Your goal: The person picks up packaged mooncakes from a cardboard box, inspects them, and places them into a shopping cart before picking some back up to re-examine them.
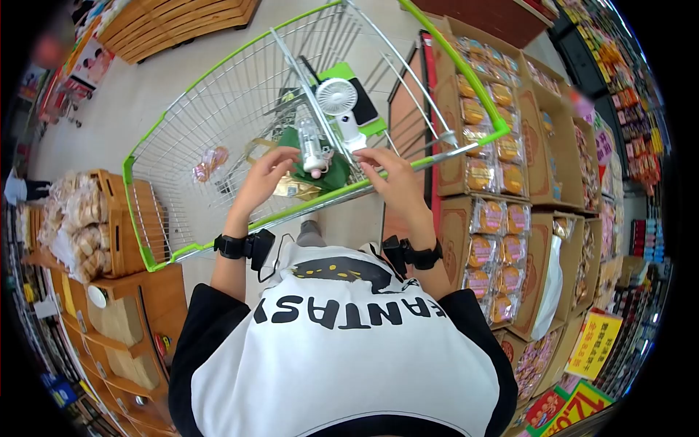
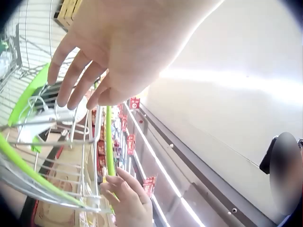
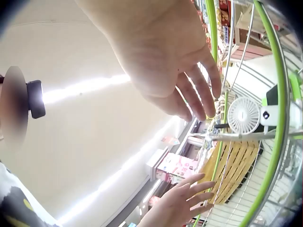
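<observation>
A shopping cart (image 1: 497, 131) with a green rim stands in front of me. My left hand (image 1: 266, 182) hovers over its near edge, fingers spread and slightly bent, holding nothing. Across from it my right hand (image 1: 397, 178) is likewise relaxed, its fingertips close by the base of a white handheld fan (image 1: 337, 96). The fan lies in the cart's child-seat part beside a dark phone (image 1: 364, 102) on something bright green. Between the hands are a clear bottle (image 1: 312, 149) with a white end, a dark green bag (image 1: 335, 171) and a gold packet (image 1: 295, 188).
A packaged bread (image 1: 211, 164) lies further left in the cart. Cartons of wrapped cakes (image 1: 484, 175) stand close along the right. To the left is a wooden stand (image 1: 135, 218) with bagged bread (image 1: 80, 226). A slatted wooden display (image 1: 171, 29) is ahead.
</observation>
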`<state>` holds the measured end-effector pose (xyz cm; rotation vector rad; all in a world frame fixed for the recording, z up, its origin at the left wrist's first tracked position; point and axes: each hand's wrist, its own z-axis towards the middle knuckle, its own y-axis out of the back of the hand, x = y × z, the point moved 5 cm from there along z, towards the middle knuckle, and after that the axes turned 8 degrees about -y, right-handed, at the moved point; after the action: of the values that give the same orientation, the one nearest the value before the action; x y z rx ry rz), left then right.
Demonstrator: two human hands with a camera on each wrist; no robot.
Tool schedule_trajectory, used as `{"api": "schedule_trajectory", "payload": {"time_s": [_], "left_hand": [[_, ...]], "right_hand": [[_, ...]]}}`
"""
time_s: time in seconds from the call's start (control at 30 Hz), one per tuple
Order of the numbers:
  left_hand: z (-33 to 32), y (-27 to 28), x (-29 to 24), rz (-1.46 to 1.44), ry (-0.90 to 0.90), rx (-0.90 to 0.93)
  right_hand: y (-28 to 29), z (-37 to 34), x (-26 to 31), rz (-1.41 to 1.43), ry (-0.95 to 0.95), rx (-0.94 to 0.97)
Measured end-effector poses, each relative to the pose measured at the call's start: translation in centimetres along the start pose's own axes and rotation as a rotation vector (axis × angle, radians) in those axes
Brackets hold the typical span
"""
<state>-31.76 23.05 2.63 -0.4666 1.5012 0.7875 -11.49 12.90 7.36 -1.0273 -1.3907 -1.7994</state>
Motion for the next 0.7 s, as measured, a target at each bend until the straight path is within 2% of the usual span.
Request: {"api": "schedule_trajectory", "payload": {"time_s": [0.17,0.23,0.3,0.4,0.5,0.57,0.6,0.7], "left_hand": [[-2.0,6.6,2.1,0.098,0.048,-0.14],[-2.9,9.1,3.9,0.131,0.155,-0.222],[-3.7,11.4,5.5,0.148,0.153,-0.256],[-5.1,14.8,8.8,0.16,0.268,-0.309],[-6.6,17.8,12.2,0.171,0.348,-0.343],[-7.8,19.6,15.3,0.167,0.542,-0.296],[-8.1,20.6,16.7,0.163,0.548,-0.303],[-8.7,23.4,20.8,0.228,0.721,-0.211]], "right_hand": [[-4.6,2.8,2.2,-0.006,0.073,0.11],[-6.3,3.7,3.0,0.008,0.084,0.172],[-7.9,4.7,3.7,0.008,0.081,0.208],[-10.8,6.3,4.0,-0.009,0.157,0.255],[-13.6,7.6,4.4,-0.011,0.1,0.374],[-15.4,8.5,4.6,-0.022,0.085,0.425],[-16.4,8.8,4.6,-0.018,0.107,0.444],[-19.3,9.8,4.2,-0.014,0.165,0.496]]}}
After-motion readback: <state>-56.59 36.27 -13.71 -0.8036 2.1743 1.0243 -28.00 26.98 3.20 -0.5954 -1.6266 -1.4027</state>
